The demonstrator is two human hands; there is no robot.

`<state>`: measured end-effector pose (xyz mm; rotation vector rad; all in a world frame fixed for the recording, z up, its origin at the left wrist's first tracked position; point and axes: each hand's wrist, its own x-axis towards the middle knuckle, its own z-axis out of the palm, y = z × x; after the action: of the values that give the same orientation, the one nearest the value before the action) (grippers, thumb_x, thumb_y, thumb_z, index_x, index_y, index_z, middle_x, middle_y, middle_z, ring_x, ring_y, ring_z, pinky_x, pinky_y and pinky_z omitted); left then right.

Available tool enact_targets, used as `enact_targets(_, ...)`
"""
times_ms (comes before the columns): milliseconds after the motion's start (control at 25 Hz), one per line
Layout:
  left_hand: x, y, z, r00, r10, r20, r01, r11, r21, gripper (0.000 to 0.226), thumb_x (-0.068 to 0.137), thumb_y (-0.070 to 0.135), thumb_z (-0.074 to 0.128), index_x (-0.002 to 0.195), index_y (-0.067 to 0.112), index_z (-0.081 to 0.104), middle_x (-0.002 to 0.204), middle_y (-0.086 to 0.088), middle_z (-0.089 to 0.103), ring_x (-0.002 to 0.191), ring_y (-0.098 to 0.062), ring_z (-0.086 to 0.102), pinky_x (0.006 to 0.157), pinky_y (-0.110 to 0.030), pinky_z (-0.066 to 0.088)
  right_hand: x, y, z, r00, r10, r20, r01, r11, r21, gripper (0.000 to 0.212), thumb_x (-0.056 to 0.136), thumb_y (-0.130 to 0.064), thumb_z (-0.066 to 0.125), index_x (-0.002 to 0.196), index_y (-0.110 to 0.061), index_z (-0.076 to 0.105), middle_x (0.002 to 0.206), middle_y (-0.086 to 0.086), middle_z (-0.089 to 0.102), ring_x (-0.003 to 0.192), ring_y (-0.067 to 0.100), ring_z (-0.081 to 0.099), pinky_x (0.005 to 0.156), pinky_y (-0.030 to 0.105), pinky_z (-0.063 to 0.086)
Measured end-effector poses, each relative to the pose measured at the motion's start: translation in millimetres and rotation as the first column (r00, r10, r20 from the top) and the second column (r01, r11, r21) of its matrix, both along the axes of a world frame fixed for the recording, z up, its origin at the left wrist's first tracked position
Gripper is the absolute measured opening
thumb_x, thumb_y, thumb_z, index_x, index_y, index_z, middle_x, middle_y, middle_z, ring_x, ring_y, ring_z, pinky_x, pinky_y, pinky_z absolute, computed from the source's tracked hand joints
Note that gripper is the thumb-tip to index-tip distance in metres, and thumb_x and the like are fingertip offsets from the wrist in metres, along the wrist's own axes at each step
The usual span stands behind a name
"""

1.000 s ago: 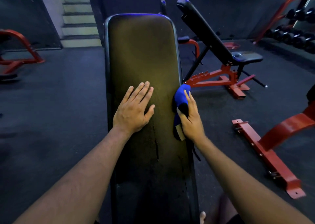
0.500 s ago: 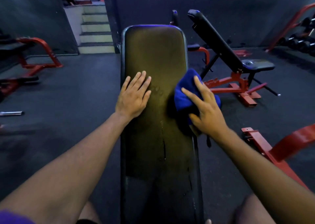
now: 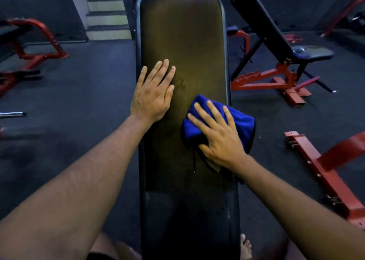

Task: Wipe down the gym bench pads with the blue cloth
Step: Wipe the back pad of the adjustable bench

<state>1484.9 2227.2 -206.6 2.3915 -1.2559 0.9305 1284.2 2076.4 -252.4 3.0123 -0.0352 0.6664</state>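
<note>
A long dark bench pad (image 3: 181, 32) runs away from me down the middle of the view. My left hand (image 3: 153, 95) lies flat on its left side, fingers together and pointing up the pad, holding nothing. The blue cloth (image 3: 241, 125) is bunched on the pad's right edge and hangs partly over it. My right hand (image 3: 219, 136) presses down on the cloth with fingers spread. A seam crosses the pad nearer to me, with a darker seat pad (image 3: 187, 224) below it.
A black incline bench on a red frame (image 3: 276, 77) stands to the right. A red steel base (image 3: 324, 172) lies on the floor at right. Red frames (image 3: 37, 48) and a chrome bar end (image 3: 13, 114) sit at left. Stairs (image 3: 107, 12) rise behind.
My right hand has gone from gripping the cloth at the pad's side edge to pressing it flat on top of the pad. My left hand has stayed flat on the pad.
</note>
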Motion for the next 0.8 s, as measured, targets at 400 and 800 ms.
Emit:
enact_targets(400,-4.7,2.1,2.4,0.999,0.015,-0.029,-0.014,0.999,0.028,0.057,0.107,0.042,0.027,0.159,0.018,0.032,0.167,-0.005,0.026,0.156,-0.021,0.018,0.128,-0.048,0.009,-59.4,-3.2,1.6,0.966,0.17,0.195,-0.247,0.831,0.498,0.063,0.065,-0.02,0.048,0.126,-0.015,0.062,0.146,0.003,0.05,0.138,0.018,0.042,0.113,0.044,0.036)
enact_targets(800,-2.6,0.8,-0.7,1.0,-0.003,-0.026,0.003,1.0,-0.002,0.056,0.105,0.035,0.033,0.158,0.017,0.035,0.166,-0.006,0.029,0.155,-0.022,0.021,0.127,-0.047,0.01,25.0,-13.3,19.2,0.995,-0.097,0.009,0.098,0.995,-0.021,0.075,0.086,-0.057,0.039,0.155,-0.034,0.021,0.166,0.001,0.005,0.152,0.029,-0.002,0.119,0.061,0.004)
